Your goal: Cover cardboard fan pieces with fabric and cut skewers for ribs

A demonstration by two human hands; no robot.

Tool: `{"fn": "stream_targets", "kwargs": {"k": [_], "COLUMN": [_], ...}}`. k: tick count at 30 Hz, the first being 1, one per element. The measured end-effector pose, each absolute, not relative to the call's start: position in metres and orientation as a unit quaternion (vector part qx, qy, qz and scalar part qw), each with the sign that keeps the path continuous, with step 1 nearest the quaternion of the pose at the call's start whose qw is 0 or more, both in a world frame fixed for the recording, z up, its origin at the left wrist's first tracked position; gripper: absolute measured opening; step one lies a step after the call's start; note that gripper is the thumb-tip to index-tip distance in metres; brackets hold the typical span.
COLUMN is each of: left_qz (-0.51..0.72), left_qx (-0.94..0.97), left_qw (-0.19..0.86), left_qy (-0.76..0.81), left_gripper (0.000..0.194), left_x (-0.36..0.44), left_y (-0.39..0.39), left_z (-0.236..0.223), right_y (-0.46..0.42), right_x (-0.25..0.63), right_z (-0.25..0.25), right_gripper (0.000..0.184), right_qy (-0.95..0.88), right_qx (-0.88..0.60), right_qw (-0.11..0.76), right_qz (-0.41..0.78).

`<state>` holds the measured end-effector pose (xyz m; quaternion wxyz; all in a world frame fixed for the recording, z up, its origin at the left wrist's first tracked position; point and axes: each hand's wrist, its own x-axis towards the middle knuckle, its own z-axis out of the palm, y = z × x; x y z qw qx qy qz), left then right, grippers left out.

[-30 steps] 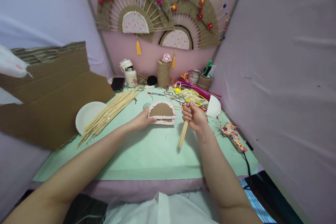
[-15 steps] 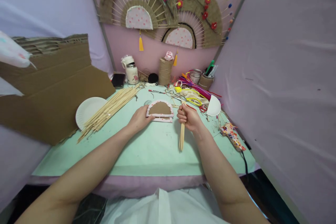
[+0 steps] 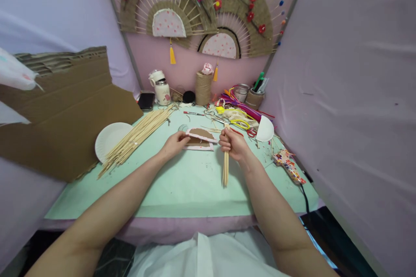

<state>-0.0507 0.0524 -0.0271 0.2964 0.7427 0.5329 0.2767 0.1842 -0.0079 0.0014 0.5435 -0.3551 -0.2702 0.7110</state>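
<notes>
My left hand [image 3: 174, 144] pinches the left edge of a half-round cardboard piece with pink trim [image 3: 199, 136] and lifts its upper layer off the lower one. My right hand [image 3: 232, 145] is closed round a small bundle of bamboo skewers [image 3: 225, 166], held nearly upright with the lower ends touching the green mat [image 3: 188, 181]. The two hands sit close together, one on each side of the cardboard piece.
A long heap of skewers [image 3: 139, 132] lies left of centre beside a white paper plate [image 3: 108, 138]. Large cardboard sheets [image 3: 61, 112] lean at the left. Scissors, pipe cleaners [image 3: 242, 110], a half plate [image 3: 264, 130], twine spool [image 3: 203, 88], jar and cups crowd the back. A patterned glue gun [image 3: 288, 166] lies right.
My left hand has raised the cardboard piece's top layer, tilting it flatter. The skewer bundle in my right hand has swung from slanted to nearly upright.
</notes>
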Motion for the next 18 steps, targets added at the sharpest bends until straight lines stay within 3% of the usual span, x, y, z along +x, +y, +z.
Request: {"fn": "stream_targets", "kwargs": {"k": [5, 11, 18], "left_qz": [0.211, 0.176, 0.223], "left_qx": [0.809, 0.789, 0.767], "left_qw": [0.169, 0.194, 0.325], "left_qy": [0.522, 0.556, 0.506], "left_gripper": [0.036, 0.072, 0.048], "left_x": [-0.059, -0.049, -0.051], "left_y": [0.056, 0.056, 0.042], "left_z": [-0.027, -0.029, -0.011], "right_y": [-0.006, -0.003, 0.001], "right_x": [0.184, 0.18, 0.181], "right_z": [-0.002, -0.008, -0.012], "right_gripper": [0.029, 0.026, 0.028], "right_qy": [-0.271, -0.268, -0.251], "right_qx": [-0.365, -0.384, -0.418], "right_qw": [0.536, 0.517, 0.503], "right_qz": [0.711, 0.716, 0.714]}}
